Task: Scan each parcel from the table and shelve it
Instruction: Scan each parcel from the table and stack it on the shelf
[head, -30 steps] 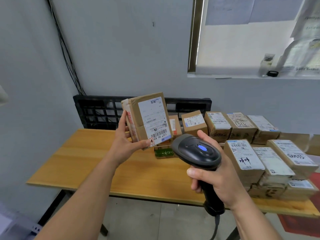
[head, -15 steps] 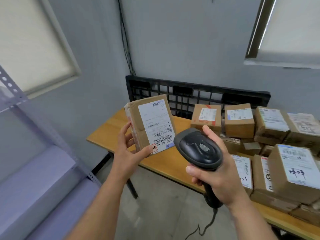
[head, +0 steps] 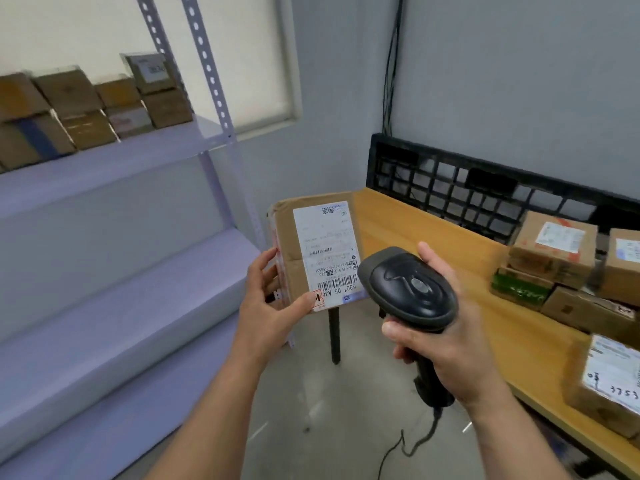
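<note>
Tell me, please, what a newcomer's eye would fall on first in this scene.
At the centre, the left hand holds a brown parcel with its white label facing the camera, and the right hand grips a black scanner just right of it. More parcels lie on the wooden table at the right, and stacked boxes sit on the upper shelf at the left.

upper shelf (head: 145, 155): boxes (head: 86, 109) fill left | lower shelf (head: 138, 289): open | post (head: 212, 77) at front corner
</note>
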Demonstrator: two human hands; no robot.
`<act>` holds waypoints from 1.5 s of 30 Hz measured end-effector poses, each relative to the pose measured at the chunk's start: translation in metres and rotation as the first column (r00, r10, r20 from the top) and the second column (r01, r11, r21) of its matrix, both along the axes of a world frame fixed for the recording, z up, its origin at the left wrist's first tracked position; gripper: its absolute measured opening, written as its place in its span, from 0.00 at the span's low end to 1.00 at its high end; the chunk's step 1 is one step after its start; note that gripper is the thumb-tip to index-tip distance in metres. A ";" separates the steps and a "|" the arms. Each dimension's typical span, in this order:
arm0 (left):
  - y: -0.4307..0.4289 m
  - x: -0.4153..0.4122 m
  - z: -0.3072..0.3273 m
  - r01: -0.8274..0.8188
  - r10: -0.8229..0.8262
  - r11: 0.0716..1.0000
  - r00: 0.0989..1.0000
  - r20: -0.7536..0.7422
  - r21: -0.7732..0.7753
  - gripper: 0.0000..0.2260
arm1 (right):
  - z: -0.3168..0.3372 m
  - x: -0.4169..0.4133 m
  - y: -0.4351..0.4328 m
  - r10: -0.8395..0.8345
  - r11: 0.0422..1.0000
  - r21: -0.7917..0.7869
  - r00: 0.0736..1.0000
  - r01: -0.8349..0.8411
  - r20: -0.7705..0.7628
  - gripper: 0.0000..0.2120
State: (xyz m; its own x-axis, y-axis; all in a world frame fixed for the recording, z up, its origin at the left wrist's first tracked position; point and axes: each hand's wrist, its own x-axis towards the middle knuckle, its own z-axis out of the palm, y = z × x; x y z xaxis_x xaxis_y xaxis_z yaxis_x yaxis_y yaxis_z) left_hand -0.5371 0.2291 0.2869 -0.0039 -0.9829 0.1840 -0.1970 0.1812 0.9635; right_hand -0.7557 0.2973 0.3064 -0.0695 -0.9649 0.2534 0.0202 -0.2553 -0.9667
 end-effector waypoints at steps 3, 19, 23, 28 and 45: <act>0.023 0.046 0.002 -0.050 0.049 0.998 0.998 -0.025 -0.024 0.33 | 0.004 0.043 0.009 0.043 0.999 -0.013 0.999 -0.043 -0.017 0.47; 0.151 0.293 0.003 -0.337 0.332 0.938 0.941 -0.065 -0.076 0.33 | 0.018 0.278 0.075 0.274 0.960 -0.049 0.960 -0.276 -0.053 0.45; 0.179 0.348 0.014 -0.458 0.451 0.882 0.889 -0.079 -0.110 0.32 | 0.025 0.335 0.075 0.397 0.915 -0.050 0.916 -0.400 -0.063 0.45; 0.209 0.407 0.021 -0.590 0.582 0.799 0.808 -0.092 -0.121 0.33 | 0.032 0.403 0.067 0.541 0.837 -0.049 0.838 -0.545 -0.076 0.45; 0.155 0.575 0.058 -0.772 0.781 0.597 0.621 -0.060 -0.216 0.32 | 0.065 0.584 -0.036 0.713 0.678 -0.137 0.691 -0.722 -0.117 0.46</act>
State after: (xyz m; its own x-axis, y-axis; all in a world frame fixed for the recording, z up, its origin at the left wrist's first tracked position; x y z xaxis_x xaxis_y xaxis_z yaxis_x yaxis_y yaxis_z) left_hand 0.0380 0.3845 0.3447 0.7321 -0.5570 0.3922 -0.3905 0.1286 0.9116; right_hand -0.1712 0.2612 0.3713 0.6442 -0.6583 0.3895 0.2159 -0.3320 -0.9182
